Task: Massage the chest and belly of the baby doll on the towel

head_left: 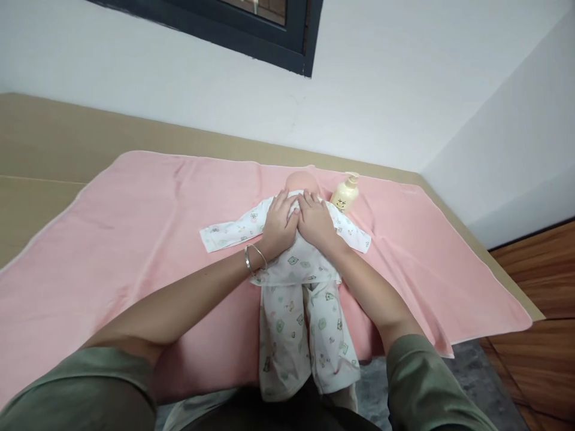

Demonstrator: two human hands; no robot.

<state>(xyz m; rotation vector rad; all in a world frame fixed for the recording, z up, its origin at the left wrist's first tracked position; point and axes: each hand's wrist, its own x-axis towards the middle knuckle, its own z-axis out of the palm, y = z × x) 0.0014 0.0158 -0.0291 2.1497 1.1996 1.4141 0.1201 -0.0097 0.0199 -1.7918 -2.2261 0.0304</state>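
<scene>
A doll [302,181] in a white patterned top [305,263] and matching trousers [283,335] lies on a pink blanket [179,227], its sleeves stretched out to both sides and its legs hanging over the near edge. My left hand [279,224] rests flat on the upper part of the top, fingers spread, a silver bracelet at the wrist. Beside it, my right hand [315,220] lies flat on the same area with fingers extended. Neither hand grips anything. The hands hide part of the chest.
A pale yellow pump bottle [345,194] stands on the blanket just right of the doll's head. Behind the tan surface [54,129] rises a white wall with a dark window frame [251,45]. Wooden panels [539,287] are at the right.
</scene>
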